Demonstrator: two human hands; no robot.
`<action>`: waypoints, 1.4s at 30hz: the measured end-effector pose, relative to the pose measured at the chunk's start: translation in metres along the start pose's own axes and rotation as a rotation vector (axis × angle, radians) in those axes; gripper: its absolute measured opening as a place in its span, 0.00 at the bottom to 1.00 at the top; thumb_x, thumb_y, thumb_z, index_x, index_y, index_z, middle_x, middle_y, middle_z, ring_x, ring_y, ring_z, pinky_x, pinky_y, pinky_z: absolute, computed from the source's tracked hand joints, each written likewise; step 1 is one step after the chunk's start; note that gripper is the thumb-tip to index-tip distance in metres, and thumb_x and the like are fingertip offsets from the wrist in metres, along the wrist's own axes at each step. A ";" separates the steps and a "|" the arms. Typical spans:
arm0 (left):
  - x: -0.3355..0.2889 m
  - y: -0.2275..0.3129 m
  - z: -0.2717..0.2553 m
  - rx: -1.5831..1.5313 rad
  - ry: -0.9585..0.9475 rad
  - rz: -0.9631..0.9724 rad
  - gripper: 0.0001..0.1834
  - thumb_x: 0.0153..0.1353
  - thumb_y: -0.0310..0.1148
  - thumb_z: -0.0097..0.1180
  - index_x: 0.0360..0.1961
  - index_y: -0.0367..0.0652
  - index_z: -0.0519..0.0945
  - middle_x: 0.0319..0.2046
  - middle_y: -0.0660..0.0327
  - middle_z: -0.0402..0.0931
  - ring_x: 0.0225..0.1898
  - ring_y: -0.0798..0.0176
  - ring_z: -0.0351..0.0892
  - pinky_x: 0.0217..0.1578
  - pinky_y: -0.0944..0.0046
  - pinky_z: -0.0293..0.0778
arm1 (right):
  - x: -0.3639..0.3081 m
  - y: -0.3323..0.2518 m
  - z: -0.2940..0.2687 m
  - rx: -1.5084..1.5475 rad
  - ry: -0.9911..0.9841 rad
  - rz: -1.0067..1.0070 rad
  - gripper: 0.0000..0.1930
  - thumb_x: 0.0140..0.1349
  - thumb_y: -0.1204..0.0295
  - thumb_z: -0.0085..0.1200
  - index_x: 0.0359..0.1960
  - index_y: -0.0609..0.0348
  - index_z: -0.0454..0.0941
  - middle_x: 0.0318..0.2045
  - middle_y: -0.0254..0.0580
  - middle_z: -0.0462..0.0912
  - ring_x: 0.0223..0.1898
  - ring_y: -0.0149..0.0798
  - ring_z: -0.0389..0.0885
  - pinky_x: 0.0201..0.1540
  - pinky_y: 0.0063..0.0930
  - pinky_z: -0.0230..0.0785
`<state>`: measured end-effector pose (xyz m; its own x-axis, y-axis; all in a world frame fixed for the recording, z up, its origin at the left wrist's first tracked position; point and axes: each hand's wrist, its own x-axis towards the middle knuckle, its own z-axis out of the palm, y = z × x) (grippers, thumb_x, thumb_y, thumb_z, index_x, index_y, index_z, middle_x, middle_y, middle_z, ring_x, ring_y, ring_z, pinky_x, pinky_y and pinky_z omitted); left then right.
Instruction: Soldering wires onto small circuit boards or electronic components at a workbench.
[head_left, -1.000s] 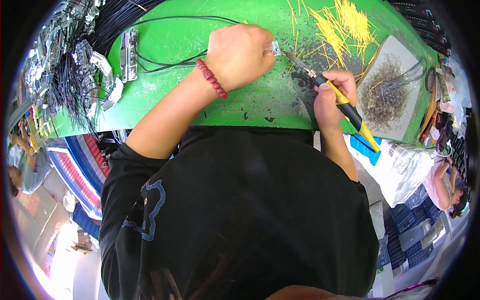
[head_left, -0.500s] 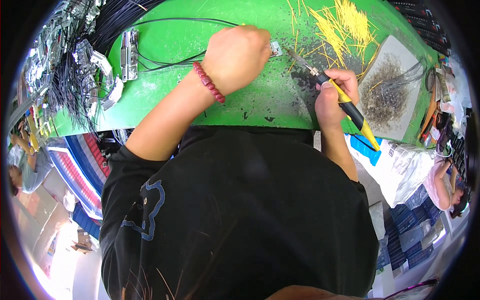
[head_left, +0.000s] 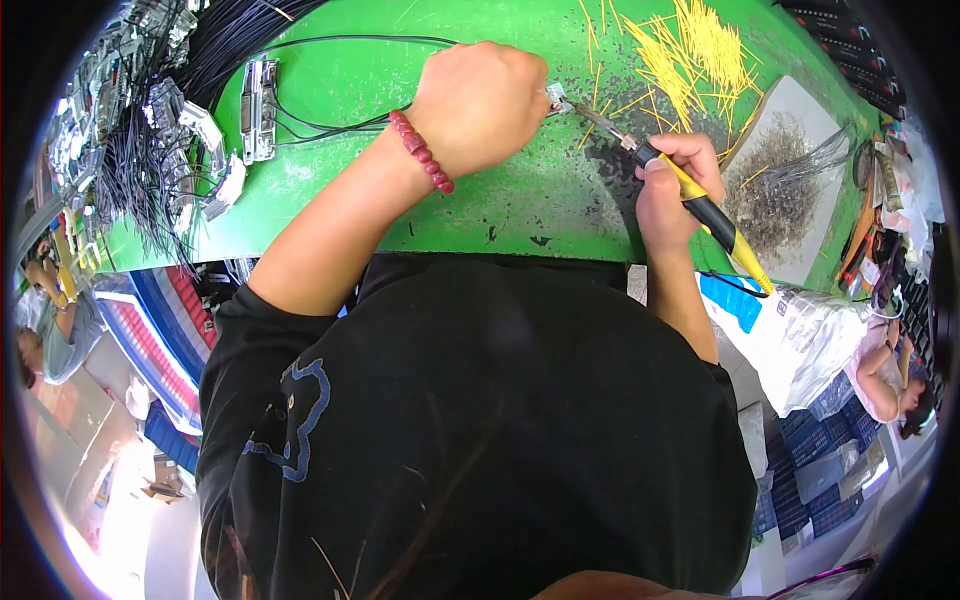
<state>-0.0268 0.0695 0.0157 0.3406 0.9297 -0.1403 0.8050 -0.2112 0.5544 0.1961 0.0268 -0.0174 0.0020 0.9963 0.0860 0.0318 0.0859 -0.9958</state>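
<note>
My right hand (head_left: 672, 195) grips a yellow and black soldering iron (head_left: 712, 212) like a pen. The iron's metal tip points up and left, and it meets or nearly meets a small pale part (head_left: 556, 92). That part juts out past the knuckles of my left hand (head_left: 482, 100), which is closed above the green table. Its fingertips are hidden under the back of the hand, so the grip itself does not show. Thin black cables (head_left: 350, 40) run from the left side toward this hand and pass under it.
Tangled black wires with clear and silver housings (head_left: 205, 125) crowd the left of the green table (head_left: 480, 235). A longer silver housing (head_left: 259, 110) lies nearer. Thin yellow sticks (head_left: 712, 60) are scattered at far right, beside a pale board (head_left: 800, 110) with dark debris. Other people sit at both sides.
My left hand has shifted slightly right with the pale part. The iron has moved a little right and down, and its tip and the part are now closer together.
</note>
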 end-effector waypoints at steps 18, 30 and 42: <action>0.001 -0.002 0.004 0.065 0.024 -0.018 0.09 0.54 0.34 0.55 0.22 0.41 0.80 0.21 0.53 0.78 0.27 0.46 0.79 0.30 0.51 0.75 | -0.001 0.006 -0.001 0.008 0.023 -0.043 0.07 0.52 0.80 0.49 0.34 0.66 0.73 0.26 0.38 0.76 0.22 0.26 0.73 0.28 0.17 0.67; -0.001 0.000 0.006 0.077 0.039 -0.026 0.09 0.54 0.34 0.55 0.22 0.43 0.81 0.20 0.55 0.79 0.26 0.48 0.80 0.28 0.52 0.75 | -0.004 0.004 -0.001 0.105 0.068 -0.050 0.09 0.56 0.75 0.57 0.37 0.63 0.73 0.27 0.29 0.72 0.25 0.19 0.65 0.29 0.15 0.57; -0.011 -0.002 0.008 -0.002 0.184 0.158 0.05 0.54 0.32 0.58 0.25 0.42 0.78 0.25 0.56 0.78 0.28 0.50 0.79 0.29 0.54 0.74 | -0.002 -0.010 0.008 -0.063 -0.059 -0.047 0.17 0.65 0.73 0.55 0.54 0.63 0.72 0.28 0.42 0.85 0.21 0.23 0.75 0.26 0.17 0.70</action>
<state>-0.0285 0.0570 0.0094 0.3678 0.9245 0.0999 0.7479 -0.3579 0.5591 0.1877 0.0237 -0.0075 -0.0596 0.9899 0.1283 0.0928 0.1335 -0.9867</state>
